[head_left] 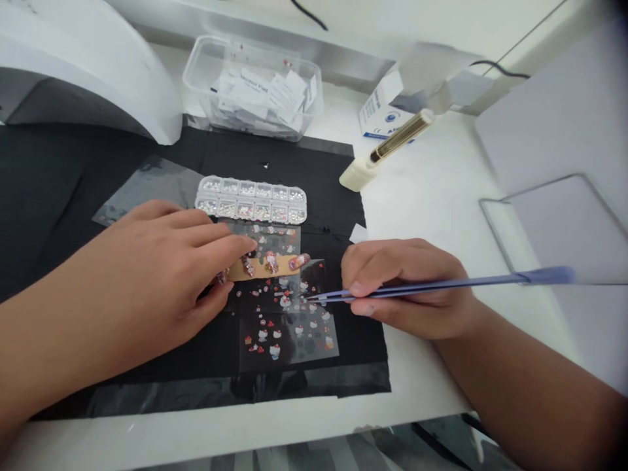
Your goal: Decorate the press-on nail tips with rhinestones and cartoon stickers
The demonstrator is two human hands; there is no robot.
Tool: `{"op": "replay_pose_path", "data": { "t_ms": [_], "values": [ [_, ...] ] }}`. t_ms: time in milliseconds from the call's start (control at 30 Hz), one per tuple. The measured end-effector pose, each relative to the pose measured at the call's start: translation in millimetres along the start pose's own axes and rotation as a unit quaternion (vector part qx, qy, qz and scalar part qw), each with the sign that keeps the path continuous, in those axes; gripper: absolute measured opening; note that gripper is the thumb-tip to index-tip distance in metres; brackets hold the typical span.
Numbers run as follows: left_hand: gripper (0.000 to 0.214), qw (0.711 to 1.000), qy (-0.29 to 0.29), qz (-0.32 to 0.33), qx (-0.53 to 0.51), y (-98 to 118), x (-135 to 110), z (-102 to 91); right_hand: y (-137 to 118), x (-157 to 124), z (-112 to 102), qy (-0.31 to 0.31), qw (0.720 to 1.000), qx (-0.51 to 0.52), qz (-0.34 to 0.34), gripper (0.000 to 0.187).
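Note:
My left hand point(161, 275) rests on the black mat point(63, 216) and pinches the end of a tan wooden stick point(284, 265) that carries several decorated false nails. My right hand point(407, 288) is closed on blue tweezers point(441, 285); their tips point left and touch a clear sticker sheet point(289, 327) printed with small red and white figures. The stick lies just above the tweezer tips.
A clear compartment box of rhinestones point(252, 199) sits behind the stick. A plastic tub of paper packets point(255, 88) stands at the back. A gold-capped pen-like bottle point(387, 147) and a white-blue carton point(380, 114) lie right of it. A white lamp housing point(98, 72) is at the far left.

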State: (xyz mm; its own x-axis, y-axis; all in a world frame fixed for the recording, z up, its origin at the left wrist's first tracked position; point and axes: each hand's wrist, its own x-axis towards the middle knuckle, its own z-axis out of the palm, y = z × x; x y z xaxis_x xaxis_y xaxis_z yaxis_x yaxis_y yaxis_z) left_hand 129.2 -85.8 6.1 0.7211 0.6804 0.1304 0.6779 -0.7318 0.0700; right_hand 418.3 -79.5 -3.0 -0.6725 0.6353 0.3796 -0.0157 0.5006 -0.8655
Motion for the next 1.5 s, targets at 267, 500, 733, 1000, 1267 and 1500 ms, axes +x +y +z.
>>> {"op": "replay_pose_path", "data": {
  "t_ms": [267,500,733,1000,1267,1500],
  "values": [
    [0.029,1.000,-0.010,0.010,-0.014,1,2,-1.2,6,-5,-2,0.145,0.987,0.072,0.022,0.007],
    [0.029,0.999,-0.003,0.022,-0.032,3,1,-1.3,6,-4,0,0.152,0.987,0.035,0.029,0.007],
    [0.030,0.998,0.023,0.042,-0.039,20,4,-12.3,6,-1,-2,0.109,0.993,0.033,0.014,0.013],
    [0.039,0.994,0.060,0.087,0.015,31,6,-4.4,6,0,-4,0.101,0.995,0.014,0.012,0.010],
    [0.040,0.996,0.050,0.072,0.023,33,6,-1.4,7,-1,-6,0.082,0.997,0.010,0.004,0.013],
    [0.043,0.995,0.048,0.084,-0.008,29,5,-2.5,7,0,-5,0.083,0.996,0.016,0.007,0.011]
  ]
}}
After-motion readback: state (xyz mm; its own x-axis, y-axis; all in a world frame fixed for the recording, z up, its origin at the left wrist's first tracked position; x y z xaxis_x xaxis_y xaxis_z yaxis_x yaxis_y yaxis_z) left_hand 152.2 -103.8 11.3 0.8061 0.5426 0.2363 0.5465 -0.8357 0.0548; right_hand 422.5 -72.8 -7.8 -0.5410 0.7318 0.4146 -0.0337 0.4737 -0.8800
